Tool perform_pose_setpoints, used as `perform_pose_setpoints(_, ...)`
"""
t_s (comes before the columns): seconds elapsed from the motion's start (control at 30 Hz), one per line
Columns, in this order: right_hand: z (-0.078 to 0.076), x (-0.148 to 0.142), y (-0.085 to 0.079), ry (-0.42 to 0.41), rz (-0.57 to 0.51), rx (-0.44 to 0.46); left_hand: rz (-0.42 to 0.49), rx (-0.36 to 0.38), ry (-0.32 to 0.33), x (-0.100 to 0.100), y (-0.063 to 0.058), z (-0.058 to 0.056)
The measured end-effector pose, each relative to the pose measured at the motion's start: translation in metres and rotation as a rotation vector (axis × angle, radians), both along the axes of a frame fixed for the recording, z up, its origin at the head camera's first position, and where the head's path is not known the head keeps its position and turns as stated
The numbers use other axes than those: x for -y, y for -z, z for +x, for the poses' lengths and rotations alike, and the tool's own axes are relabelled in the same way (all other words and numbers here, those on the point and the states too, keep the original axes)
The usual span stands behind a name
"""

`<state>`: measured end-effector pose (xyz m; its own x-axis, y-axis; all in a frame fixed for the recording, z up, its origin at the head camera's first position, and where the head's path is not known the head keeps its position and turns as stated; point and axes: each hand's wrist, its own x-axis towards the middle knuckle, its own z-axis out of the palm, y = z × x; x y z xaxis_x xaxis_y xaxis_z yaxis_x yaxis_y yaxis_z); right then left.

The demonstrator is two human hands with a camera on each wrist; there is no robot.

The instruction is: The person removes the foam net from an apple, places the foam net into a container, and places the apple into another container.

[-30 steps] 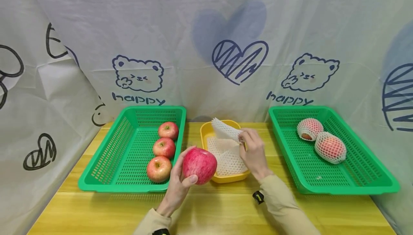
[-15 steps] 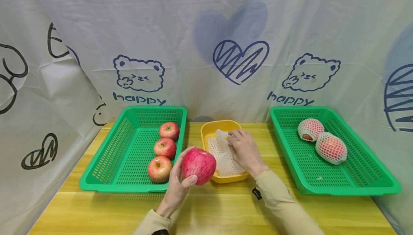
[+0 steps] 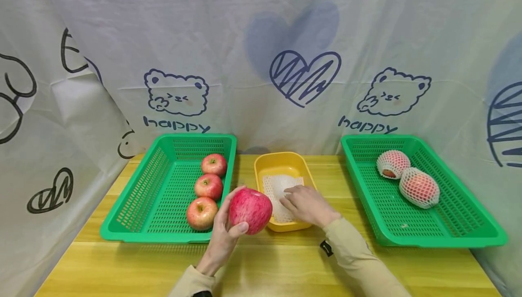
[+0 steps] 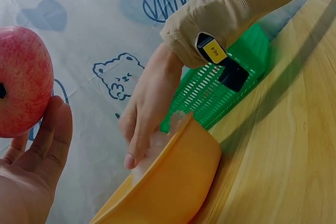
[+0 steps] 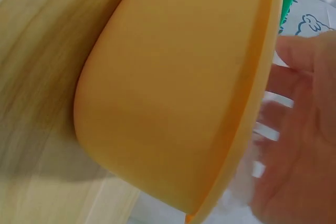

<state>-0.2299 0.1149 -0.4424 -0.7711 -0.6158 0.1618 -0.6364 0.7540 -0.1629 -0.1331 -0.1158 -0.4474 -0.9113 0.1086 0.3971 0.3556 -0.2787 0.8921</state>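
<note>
My left hand holds a large red apple in front of the yellow basin, thumb on its near side. The left wrist view shows the apple at the left, with fingers under and beside it. My right hand reaches over the basin's right rim, fingers extended onto the white foam nets lying inside. In the right wrist view, the fingers of the right hand are slightly spread behind the basin's rim, and their tips are partly hidden.
To the left, a green basket holds three bare apples along its right side. Another green basket at the right holds two apples in foam nets. A printed curtain hangs behind the wooden table.
My right hand has lowered a foam net from above the basin into it, and the net now lies there under the fingers. My left hand and the apple have barely moved.
</note>
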Motion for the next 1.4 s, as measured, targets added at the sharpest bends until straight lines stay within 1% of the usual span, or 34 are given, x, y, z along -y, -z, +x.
perform_pose_setpoints(0.13, 0.002, 0.000, 0.000, 0.002, 0.028, 0.115, -0.004, 0.008, -0.003, 0.001, 0.001, 0.000)
perform_pose_setpoints(0.27, 0.003, -0.001, -0.001, 0.043, 0.018, 0.232, -0.005, 0.007, -0.001, 0.001, 0.002, 0.000)
perform_pose_setpoints(0.37, 0.005, -0.001, -0.002, 0.072, 0.020, 0.296, -0.011, 0.010, -0.004, 0.002, 0.001, 0.000)
perform_pose_setpoints(0.43, 0.005, -0.002, -0.002, 0.080, 0.026, 0.315, -0.016, 0.021, -0.010, 0.002, 0.000, 0.001)
perform_pose_setpoints(0.5, 0.005, -0.002, -0.002, 0.076, 0.022, 0.306, -0.010, 0.032, -0.018, 0.003, -0.001, 0.001)
perform_pose_setpoints(0.57, 0.005, -0.003, -0.001, 0.050, 0.003, 0.268, -0.009, 0.043, -0.025, 0.003, -0.002, 0.001)
perform_pose_setpoints(0.73, 0.006, -0.007, 0.003, -0.028, -0.087, 0.130, -0.034, 0.060, -0.049, 0.006, -0.009, 0.002)
perform_pose_setpoints(0.87, 0.007, -0.009, 0.003, -0.031, -0.158, 0.063, -0.046, 0.076, -0.059, 0.009, -0.016, 0.004)
perform_pose_setpoints(0.97, 0.008, -0.011, 0.002, -0.034, -0.185, 0.019, -0.054, 0.072, -0.066, 0.011, -0.019, 0.005)
perform_pose_setpoints(1.07, 0.008, -0.012, 0.002, -0.054, -0.220, -0.001, -0.064, 0.053, -0.077, 0.013, -0.023, 0.005)
perform_pose_setpoints(1.17, 0.009, -0.013, 0.001, -0.069, -0.274, 0.009, -0.079, 0.032, -0.076, 0.015, -0.027, 0.005)
perform_pose_setpoints(1.27, 0.010, -0.014, 0.002, -0.064, -0.330, 0.017, -0.128, 0.009, -0.070, 0.019, -0.031, 0.006)
perform_pose_setpoints(1.4, 0.013, -0.016, 0.004, -0.046, -0.376, -0.027, -0.222, -0.013, -0.065, 0.026, -0.040, 0.007)
